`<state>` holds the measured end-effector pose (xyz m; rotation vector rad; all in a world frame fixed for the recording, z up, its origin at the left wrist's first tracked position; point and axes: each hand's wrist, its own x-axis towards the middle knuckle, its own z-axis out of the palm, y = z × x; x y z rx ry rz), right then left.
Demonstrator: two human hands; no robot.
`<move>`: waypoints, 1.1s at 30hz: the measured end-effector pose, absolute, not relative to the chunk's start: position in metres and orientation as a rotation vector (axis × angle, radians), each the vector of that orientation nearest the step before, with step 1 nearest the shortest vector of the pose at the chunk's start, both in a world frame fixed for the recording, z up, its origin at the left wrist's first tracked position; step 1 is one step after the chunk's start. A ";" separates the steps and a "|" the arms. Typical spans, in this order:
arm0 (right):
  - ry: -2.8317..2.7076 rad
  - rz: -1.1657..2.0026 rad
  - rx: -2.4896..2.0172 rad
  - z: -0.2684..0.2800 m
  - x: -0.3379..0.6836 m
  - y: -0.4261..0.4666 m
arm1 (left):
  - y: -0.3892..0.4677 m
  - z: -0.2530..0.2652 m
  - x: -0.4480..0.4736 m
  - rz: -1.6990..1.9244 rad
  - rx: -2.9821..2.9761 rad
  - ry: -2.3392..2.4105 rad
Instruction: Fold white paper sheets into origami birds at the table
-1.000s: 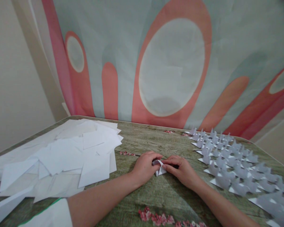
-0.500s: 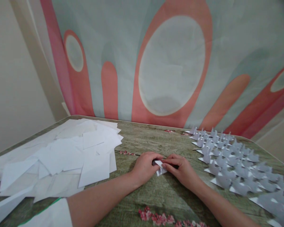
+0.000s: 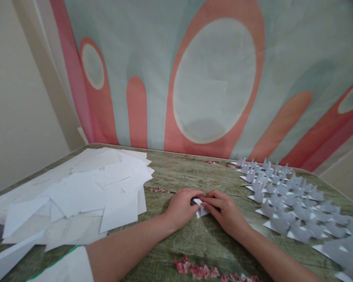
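Observation:
Between my two hands is a small folded piece of white paper, held just above the middle of the table. My left hand grips its left side, fingers curled over the top. From the other side, my right hand pinches the folds between thumb and fingers. A small dark patch shows beside the paper under my left fingers; I cannot make out what it is. The fingers hide much of the paper's upper part.
Loose white paper sheets lie in an overlapping spread on the left. Rows of folded white paper figures stand on the right. The wood-patterned table carries printed pink blossoms and meets a patterned backdrop behind.
My right fingers have drawn slightly closer together on the folded paper. Both hands stay in nearly the same place, and the whole view has shifted a little.

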<state>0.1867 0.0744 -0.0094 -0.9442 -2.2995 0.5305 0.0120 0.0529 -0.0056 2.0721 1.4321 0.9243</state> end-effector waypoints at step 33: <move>-2.186 0.938 -0.909 0.003 0.190 0.072 | 0.049 0.003 0.014 0.918 2.024 1.416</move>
